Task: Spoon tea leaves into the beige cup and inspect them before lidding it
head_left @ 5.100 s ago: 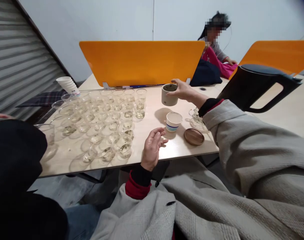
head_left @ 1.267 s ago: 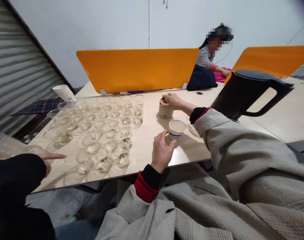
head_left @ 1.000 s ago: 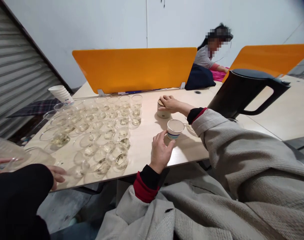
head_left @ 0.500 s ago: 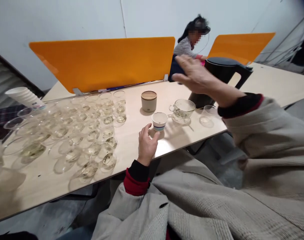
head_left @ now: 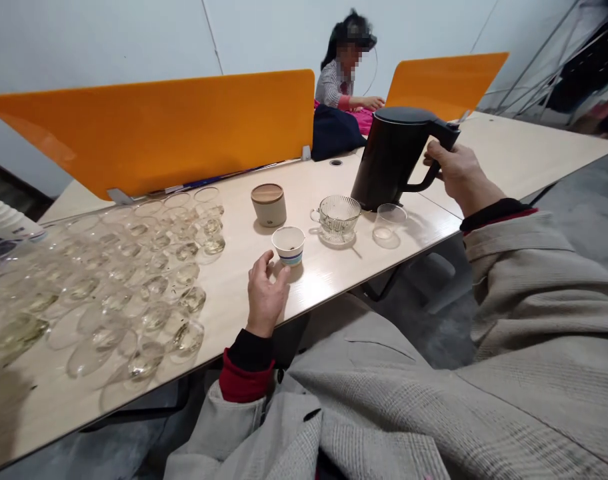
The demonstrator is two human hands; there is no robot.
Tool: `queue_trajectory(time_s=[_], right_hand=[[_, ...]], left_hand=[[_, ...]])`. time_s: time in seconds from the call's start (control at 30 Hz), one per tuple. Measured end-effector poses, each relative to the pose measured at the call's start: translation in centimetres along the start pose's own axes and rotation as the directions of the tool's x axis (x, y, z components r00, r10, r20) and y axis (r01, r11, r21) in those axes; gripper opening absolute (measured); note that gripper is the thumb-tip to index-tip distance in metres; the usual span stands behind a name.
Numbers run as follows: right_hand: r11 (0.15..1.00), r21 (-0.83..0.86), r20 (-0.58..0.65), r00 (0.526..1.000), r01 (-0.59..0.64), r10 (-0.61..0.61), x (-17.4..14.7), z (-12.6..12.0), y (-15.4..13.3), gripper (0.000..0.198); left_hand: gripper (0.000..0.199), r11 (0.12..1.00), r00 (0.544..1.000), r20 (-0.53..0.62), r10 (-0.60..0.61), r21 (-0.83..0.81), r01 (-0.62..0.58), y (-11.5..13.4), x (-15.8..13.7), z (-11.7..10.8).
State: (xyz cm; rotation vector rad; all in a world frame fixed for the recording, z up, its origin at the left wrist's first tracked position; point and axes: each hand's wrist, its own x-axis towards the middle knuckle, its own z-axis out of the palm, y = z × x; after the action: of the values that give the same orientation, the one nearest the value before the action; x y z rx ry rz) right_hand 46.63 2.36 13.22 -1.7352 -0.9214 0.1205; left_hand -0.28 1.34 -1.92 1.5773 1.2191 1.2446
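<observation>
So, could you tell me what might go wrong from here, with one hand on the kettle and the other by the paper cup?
1. The right hand grips the black kettle by its handle only; the clear plastic cup and the glass cup stand close to its base and could be knocked over.
2. The paper cup looks light, and the left hand only touches its side, so it might tip.
3. The glasses crowd together nearby; a sleeve could catch them.

Rows of clear cups [head_left: 134, 273] fill the table [head_left: 329, 267] before orange dividers [head_left: 154, 127].
</observation>
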Motion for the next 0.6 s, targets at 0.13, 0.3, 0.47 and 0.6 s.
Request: queue_trajectory(time_s=[0.13,0.3,0.47,0.6], right_hand=[[0.932,0.346,-0.06,0.989,-0.107,0.136,-0.2,2.2,-0.5,0.019],[0.931,0.365,-0.204,0.976,-0.001,0.081,-0.3,3.1,-0.1,0.032],[0.938,0.345,-0.271,0.96,0.033,0.065,-0.1,3.8,-0.1,0.035],[0.942,0.336,-0.314,0.945,0.015,0.097,-0.1,4.1,-1.5,0.039]], left_hand=[[0.053,1.0,1.0,-0.009,0.003,0.007,-0.003,-0.2,0.0,-0.1],[0.05,0.998,1.0,0.002,0.019,0.057,-0.019,0.1,-0.2,-0.1],[0.049,0.996,1.0,0.013,0.012,0.09,-0.013,0.4,-0.2,-0.2],[0.051,0.997,1.0,0.007,0.009,0.073,-0.01,0.4,0.0,-0.1]])
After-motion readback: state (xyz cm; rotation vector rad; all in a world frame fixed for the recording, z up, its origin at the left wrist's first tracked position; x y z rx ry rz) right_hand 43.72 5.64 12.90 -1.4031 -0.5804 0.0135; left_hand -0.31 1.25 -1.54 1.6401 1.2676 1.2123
